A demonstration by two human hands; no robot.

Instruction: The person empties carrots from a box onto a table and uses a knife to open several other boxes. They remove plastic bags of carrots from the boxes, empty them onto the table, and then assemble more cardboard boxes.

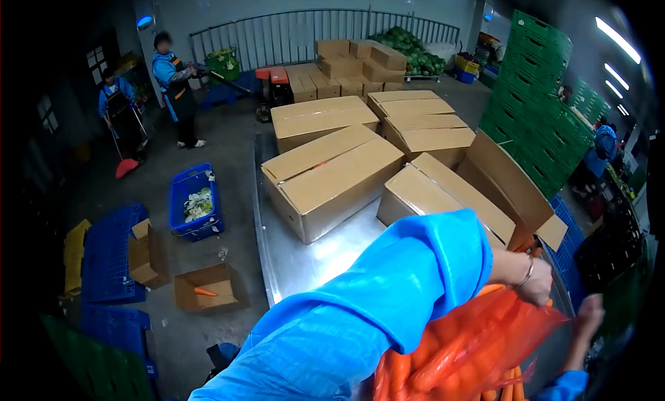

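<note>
A red see-through bag full of carrots (457,352) hangs at the lower right, over the metal table (305,262). My left hand (537,282), with a bracelet on its wrist and a blue sleeve, reaches across and grips the bag's top edge. My right hand (589,316) is at the bag's right side and seems to hold its edge; the fingers are partly hidden. Just behind my left hand stands an open cardboard box (509,186) with a few carrots (526,245) showing at its mouth.
Several closed cardboard boxes (332,179) cover the table. Stacked green crates (533,103) stand on the right. On the floor to the left are a blue crate with greens (196,203), an open box holding a carrot (208,288), blue pallets (107,252). Two people (173,82) work at the back left.
</note>
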